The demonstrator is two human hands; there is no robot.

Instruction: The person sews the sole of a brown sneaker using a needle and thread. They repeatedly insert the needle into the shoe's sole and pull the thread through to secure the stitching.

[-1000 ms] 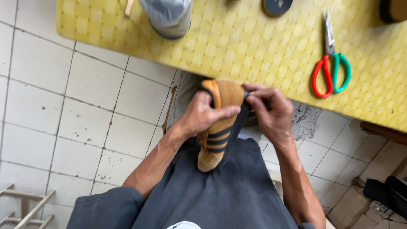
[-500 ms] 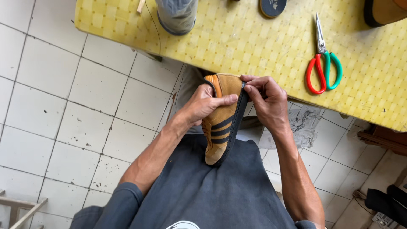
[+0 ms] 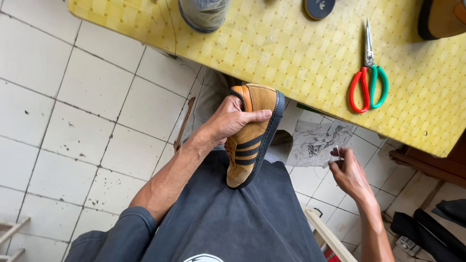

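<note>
Now, taking the yellow table (image 3: 291,53) as landmark:
Shoe: a tan suede sneaker (image 3: 252,136) with black stripes and a dark sole, just below the table's near edge, toe resting on the dark shirt (image 3: 233,218).
Left hand (image 3: 230,121): clamped around the sneaker's heel end, thumb across the side.
Right hand (image 3: 347,170): below the table edge, well apart from the sneaker, fingertips pinched together on a thin needle (image 3: 338,151).
Scissors (image 3: 369,77): red and green handles, lying on the table.
Paper (image 3: 315,143): a printed scrap on the floor tiles under the table edge.

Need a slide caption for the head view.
Left hand grips tan shoe; right hand pinches a needle beside it.
</note>
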